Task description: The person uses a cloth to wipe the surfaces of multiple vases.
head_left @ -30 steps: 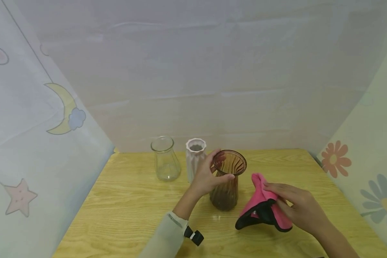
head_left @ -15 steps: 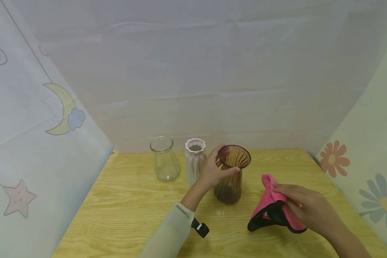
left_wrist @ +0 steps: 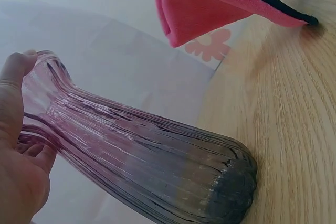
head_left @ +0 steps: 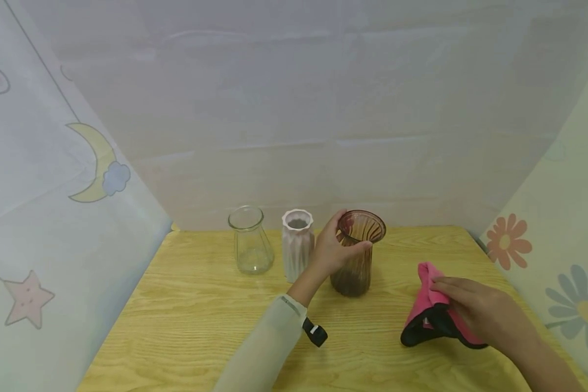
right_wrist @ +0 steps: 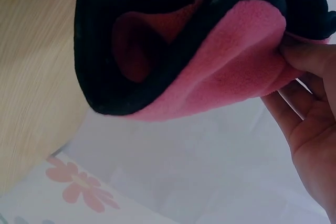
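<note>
My left hand [head_left: 334,251] grips a ribbed, reddish-brown glass vase [head_left: 354,275] around its neck, thumb in front and fingers behind, just under the flared rim. The vase stands upright, and in the left wrist view its base [left_wrist: 233,187] is right at the wooden tabletop. My right hand [head_left: 485,310] pinches a pink cloth with black edging [head_left: 433,296] by its bunched top. The cloth's lower edge hangs in folds close over the table, right of the vase. Thumb and fingers on the pink fabric [right_wrist: 226,61] show in the right wrist view.
A white pleated vase [head_left: 297,250] stands just left of the glass vase, partly behind my left hand. Farther left is a clear glass vase [head_left: 252,250]. The wooden table [head_left: 191,316] meets a pale wall sheet [head_left: 294,109] at its back edge.
My left hand has moved the reddish-brown vase back and slightly right, alongside the white one. My right hand has carried the pink cloth to the right, away from the vase.
</note>
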Demonstrator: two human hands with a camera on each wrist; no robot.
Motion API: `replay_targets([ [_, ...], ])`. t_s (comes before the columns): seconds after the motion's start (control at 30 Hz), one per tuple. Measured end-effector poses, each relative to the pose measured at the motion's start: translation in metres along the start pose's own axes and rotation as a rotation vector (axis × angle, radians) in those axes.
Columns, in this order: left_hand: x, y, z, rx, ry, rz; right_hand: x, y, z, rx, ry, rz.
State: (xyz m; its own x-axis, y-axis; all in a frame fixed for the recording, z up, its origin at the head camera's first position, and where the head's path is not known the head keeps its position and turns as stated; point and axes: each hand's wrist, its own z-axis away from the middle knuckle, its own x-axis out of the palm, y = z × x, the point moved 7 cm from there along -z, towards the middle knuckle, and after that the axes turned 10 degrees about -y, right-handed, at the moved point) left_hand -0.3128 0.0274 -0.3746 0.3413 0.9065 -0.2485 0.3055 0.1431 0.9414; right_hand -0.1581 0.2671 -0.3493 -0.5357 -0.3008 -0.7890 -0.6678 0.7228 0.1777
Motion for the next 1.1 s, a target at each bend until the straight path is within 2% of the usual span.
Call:
replay_targets([
  [0.17, 0.003, 0.0, -0.011, 0.014, 0.025, 0.008, 0.012, 0.012, 0.006, 0.04, -0.119, 0.001],
  [0.33, 0.006, 0.0, -0.02, 0.039, 0.04, -0.005, 0.029, 0.025, 0.008, 0.126, -0.28, -0.025],
  [0.57, 0.007, -0.004, -0.028, 0.048, 0.073, -0.001, 0.051, 0.036, 0.004, 0.258, -0.418, -0.068],
  [0.83, 0.009, -0.008, -0.033, 0.033, 0.122, -0.025, 0.085, 0.048, -0.005, 0.381, -0.489, -0.132],
  [1.1, 0.012, -0.008, -0.034, 0.025, 0.111, -0.038, 0.118, 0.053, -0.009, 0.511, -0.612, -0.159],
])
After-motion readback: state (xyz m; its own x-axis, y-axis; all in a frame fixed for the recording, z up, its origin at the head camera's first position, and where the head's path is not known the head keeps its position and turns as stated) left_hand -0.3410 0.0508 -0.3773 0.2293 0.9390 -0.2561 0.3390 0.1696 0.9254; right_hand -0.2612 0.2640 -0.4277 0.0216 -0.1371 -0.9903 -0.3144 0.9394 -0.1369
